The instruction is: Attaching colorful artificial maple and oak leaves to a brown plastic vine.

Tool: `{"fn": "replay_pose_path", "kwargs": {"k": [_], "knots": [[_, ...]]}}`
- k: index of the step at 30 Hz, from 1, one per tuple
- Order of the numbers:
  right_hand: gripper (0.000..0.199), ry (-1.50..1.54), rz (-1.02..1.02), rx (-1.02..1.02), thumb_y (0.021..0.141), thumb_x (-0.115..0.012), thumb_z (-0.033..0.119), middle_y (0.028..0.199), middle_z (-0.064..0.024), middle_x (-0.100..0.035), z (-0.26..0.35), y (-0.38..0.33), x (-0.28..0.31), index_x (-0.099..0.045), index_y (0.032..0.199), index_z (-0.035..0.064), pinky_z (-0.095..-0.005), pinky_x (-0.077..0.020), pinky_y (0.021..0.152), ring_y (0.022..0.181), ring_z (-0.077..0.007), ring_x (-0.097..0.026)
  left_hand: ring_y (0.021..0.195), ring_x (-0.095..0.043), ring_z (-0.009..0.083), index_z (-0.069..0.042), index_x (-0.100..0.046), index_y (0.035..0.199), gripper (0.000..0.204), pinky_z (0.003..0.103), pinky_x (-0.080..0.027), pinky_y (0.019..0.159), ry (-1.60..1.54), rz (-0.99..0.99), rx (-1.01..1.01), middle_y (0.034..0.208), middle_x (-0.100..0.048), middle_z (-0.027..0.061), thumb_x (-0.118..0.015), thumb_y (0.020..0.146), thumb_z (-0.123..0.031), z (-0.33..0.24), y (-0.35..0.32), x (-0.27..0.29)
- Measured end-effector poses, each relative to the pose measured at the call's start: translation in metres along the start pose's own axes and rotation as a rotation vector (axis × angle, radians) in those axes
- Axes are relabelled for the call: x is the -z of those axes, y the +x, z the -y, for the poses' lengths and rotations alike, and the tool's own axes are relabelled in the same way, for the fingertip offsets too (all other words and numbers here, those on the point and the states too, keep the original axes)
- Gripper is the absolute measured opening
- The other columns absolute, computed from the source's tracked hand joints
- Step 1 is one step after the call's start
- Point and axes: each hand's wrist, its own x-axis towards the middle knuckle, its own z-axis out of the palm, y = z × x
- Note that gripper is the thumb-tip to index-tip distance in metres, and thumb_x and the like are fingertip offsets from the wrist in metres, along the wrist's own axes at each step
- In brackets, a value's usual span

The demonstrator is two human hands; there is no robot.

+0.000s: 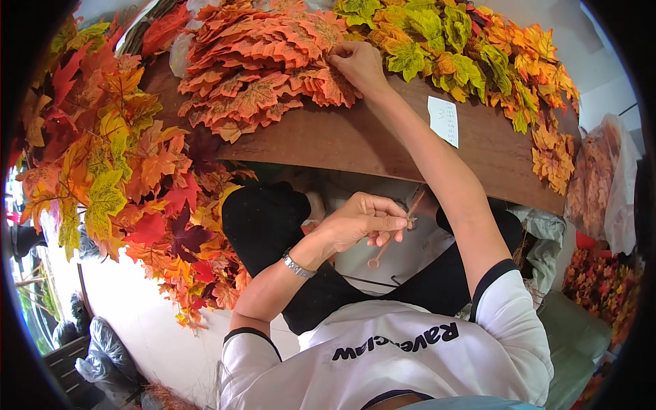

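My left hand, with a metal watch on its wrist, is closed in a pinch above my lap. It grips a thin brown plastic stem with a small ring at its lower end. A small greyish bit shows at the fingertips, too small to name. At the table's far side my right hand reaches to the edge of a big stack of orange artificial maple leaves. Its fingers are pinched at a leaf on the stack's right side; the fingertips are partly hidden.
The brown wooden table carries a paper slip and yellow-green leaf bunches at the back right. Red and orange leaf garlands hang at the left. A clear bag of leaves stands right; black bags lie lower left.
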Motion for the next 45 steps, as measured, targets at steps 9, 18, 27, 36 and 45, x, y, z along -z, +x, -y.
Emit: {"fn": "replay_pose_path", "kwargs": {"k": [9,18,27,36,45], "knots": [[0.013,0.456,0.274,-0.386,0.068,-0.067,0.014,0.064,-0.0049,-0.062,0.0,0.005,0.013,-0.063,0.07,0.0018,-0.023,-0.0418,0.047,0.052,-0.008,-0.055,0.046,-0.045,0.0042,0.002,-0.06,0.088,0.018,0.017,-0.034,0.041,-0.007,0.016,-0.029,0.066,-0.06,0.0054,-0.062,0.082,-0.015,0.003,0.002,-0.002],[0.014,0.757,0.358,-0.512,0.071,-0.069,0.009,0.074,-0.0056,-0.063,0.003,-0.001,0.068,-0.064,0.081,0.0004,-0.0214,-0.0441,0.06,0.067,-0.0091,-0.057,0.046,-0.045,0.0042,0.001,-0.059,0.088,0.017,0.017,-0.035,0.042,0.029,0.001,-0.037,0.066,-0.059,0.0046,-0.061,0.083,-0.015,-0.001,-0.001,-0.006],[0.012,0.983,0.779,-0.879,0.079,-0.063,0.014,0.064,-0.0027,-0.056,0.003,-0.04,0.111,-0.06,0.081,0.0023,-0.0122,-0.0265,0.033,0.043,-0.0012,-0.04,0.049,-0.046,0.004,0.002,-0.057,0.098,0.021,0.017,-0.038,0.044,-0.061,-0.091,-0.084,0.071,-0.058,0.0046,-0.059,0.083,-0.013,0.009,0.007,-0.007],[0.015,0.951,0.629,-0.607,0.08,-0.062,0.011,0.075,-0.0049,-0.056,0.033,-0.003,0.081,-0.057,0.088,-0.0005,-0.0127,-0.0277,0.036,0.052,-0.0022,-0.043,0.051,-0.049,0.005,0.002,-0.055,0.097,0.023,0.017,-0.039,0.047,0.03,-0.089,-0.058,0.071,-0.058,0.0042,-0.061,0.082,-0.014,0.012,0.014,-0.011],[0.033,1.947,0.957,-0.522,0.086,-0.053,0.009,0.088,-0.0109,-0.051,0.013,0.024,0.024,-0.042,0.11,-0.0097,-0.0193,-0.0466,0.058,0.071,-0.0107,-0.05,0.05,-0.049,0.0065,0.003,-0.055,0.097,0.022,0.018,-0.037,0.045,0.013,-0.075,-0.094,0.072,-0.06,0.007,-0.06,0.082,-0.013,0.011,0.01,-0.004]]}}
